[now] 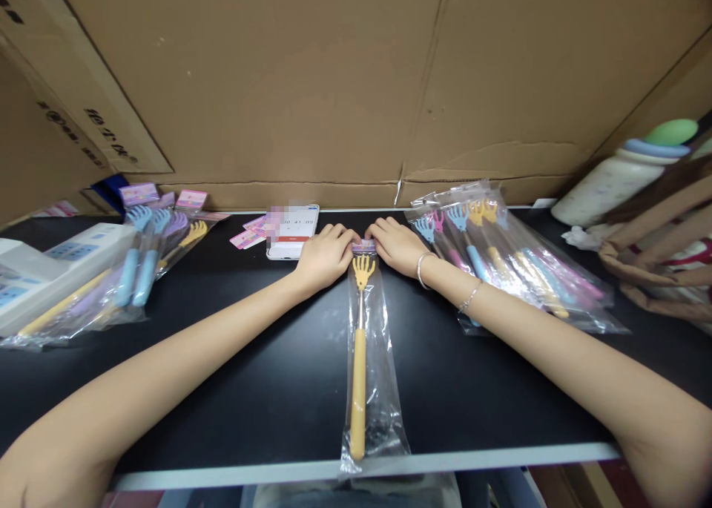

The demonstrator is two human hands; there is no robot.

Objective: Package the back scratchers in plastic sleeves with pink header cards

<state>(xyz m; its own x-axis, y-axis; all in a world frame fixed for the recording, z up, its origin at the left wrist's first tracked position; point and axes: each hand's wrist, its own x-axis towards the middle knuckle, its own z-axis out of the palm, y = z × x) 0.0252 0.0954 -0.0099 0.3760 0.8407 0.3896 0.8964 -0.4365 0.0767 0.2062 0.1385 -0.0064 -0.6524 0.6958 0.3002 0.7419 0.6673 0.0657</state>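
Observation:
A yellow back scratcher lies in a clear plastic bag, its claw end away from me and its handle near the table's front edge. Across the far end of the bag sits a small pink and purple header card. My left hand pinches the left end of that card with curled fingers. At the right end, my right hand grips it likewise, thumb and fingers pressed together. A bracelet and a thin chain are on the right wrist and forearm.
Bagged back scratchers with cards lie at left beside a white power strip. More bagged ones are at right. A phone and loose cards lie behind my left hand. A bottle and brown bag stand far right.

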